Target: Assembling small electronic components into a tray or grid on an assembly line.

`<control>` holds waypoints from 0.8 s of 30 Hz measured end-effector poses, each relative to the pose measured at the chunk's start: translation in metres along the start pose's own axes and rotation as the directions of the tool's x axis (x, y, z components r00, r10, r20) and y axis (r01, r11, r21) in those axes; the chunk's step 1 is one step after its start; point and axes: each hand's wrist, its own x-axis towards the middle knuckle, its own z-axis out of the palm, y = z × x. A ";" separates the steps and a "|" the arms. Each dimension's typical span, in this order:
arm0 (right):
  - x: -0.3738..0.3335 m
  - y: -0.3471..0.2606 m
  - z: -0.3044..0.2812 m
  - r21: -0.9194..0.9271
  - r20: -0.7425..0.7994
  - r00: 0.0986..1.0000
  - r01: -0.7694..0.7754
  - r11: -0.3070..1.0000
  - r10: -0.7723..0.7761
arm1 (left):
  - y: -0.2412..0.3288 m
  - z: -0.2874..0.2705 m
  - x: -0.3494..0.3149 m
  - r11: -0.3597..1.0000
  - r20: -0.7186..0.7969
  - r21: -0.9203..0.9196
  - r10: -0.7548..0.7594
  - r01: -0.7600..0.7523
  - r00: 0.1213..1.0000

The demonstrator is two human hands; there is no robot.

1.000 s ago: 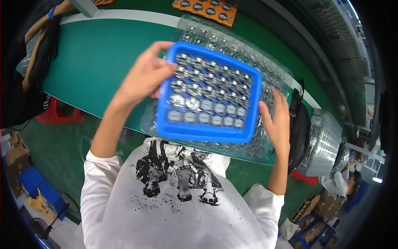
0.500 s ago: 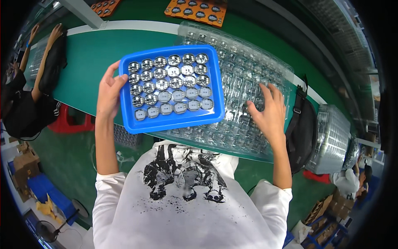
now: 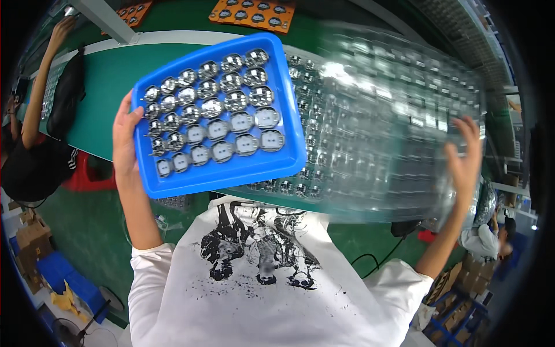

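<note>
My left hand point(image 3: 124, 139) grips the left rim of a blue plastic tray point(image 3: 228, 183), thumb on top, holding it tilted above the bench. Rows of small rounded metal parts point(image 3: 231, 80) fill the tray; most are shiny, and the nearer ones show pale grey faces point(image 3: 247, 144). To the right, my right hand point(image 3: 465, 159) has hold of a clear plastic blister tray point(image 3: 370, 127), lifted and smeared by motion. Partly under both trays lies another clear blister tray point(image 3: 305, 115), its pockets holding shiny metal parts.
The green bench point(image 3: 110, 75) runs across, with a white edge strip and a metal post point(image 3: 110, 23). Orange plates point(image 3: 254, 14) with round parts lie beyond it. At left another person's arm point(image 3: 43, 81) reaches over a black bag point(image 3: 66, 101). A red stool point(image 3: 89, 172) stands below.
My right hand has moved right, carrying the upper clear blister tray off the filled one below. The blue tray has shifted left and tilted more. The other person's arm at left has moved.
</note>
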 end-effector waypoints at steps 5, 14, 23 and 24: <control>-0.061 0.181 -0.034 -0.397 0.081 0.930 -0.299 0.867 0.358 | -0.014 -0.008 0.007 1.000 -0.004 -0.007 0.003 -0.003 1.000; -0.139 0.231 0.018 -0.406 0.023 0.380 -0.842 0.356 0.925 | -0.020 0.002 0.002 0.997 0.015 -0.019 -0.076 0.077 0.997; -0.121 0.216 0.023 -0.384 -0.117 0.401 -0.862 0.331 0.908 | -0.019 0.028 -0.001 0.999 0.057 0.024 -0.044 0.043 0.997; -0.124 0.217 0.024 -0.397 -0.141 0.400 -0.861 0.318 0.906 | -0.019 0.029 0.001 0.999 0.065 0.021 -0.047 0.045 0.997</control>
